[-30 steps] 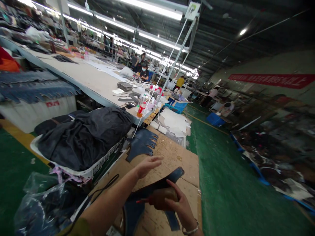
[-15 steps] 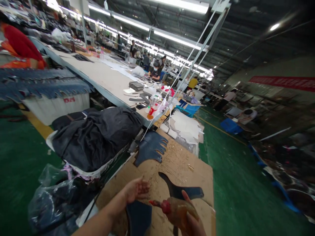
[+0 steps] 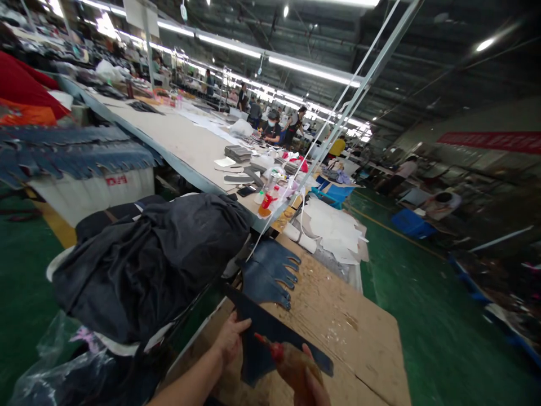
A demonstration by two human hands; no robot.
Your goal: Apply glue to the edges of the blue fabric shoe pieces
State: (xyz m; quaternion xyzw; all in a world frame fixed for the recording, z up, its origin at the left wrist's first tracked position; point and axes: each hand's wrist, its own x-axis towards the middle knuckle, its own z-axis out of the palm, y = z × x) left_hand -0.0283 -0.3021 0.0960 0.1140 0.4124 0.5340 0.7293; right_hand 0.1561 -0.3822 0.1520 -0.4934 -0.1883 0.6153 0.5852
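Observation:
My right hand (image 3: 316,389) is wrapped round a squeeze bottle (image 3: 292,363) of amber liquid with a red nozzle, tilted so its tip points up and left. My left hand (image 3: 230,338) pinches the left edge of a dark blue leather piece (image 3: 276,330), thumb on top. The piece slants across the cardboard-topped table (image 3: 346,316), with the bottle above it. Just beyond lies a blue glove-shaped leather piece (image 3: 268,270) with cut fingers pointing right. The underside of my left fingers is hidden.
Left of the cardboard sits a bin heaped with black cloth (image 3: 156,270). The long worktable (image 3: 190,152) beyond carries grey stacks, a phone and a red-capped bottle (image 3: 267,202). White sheets (image 3: 333,225) lie behind the cardboard. Several people work farther off.
My left hand, open before, now grips the leather piece, which has shifted left and turned. The bottle in my right hand has moved slightly left, and the view has shifted.

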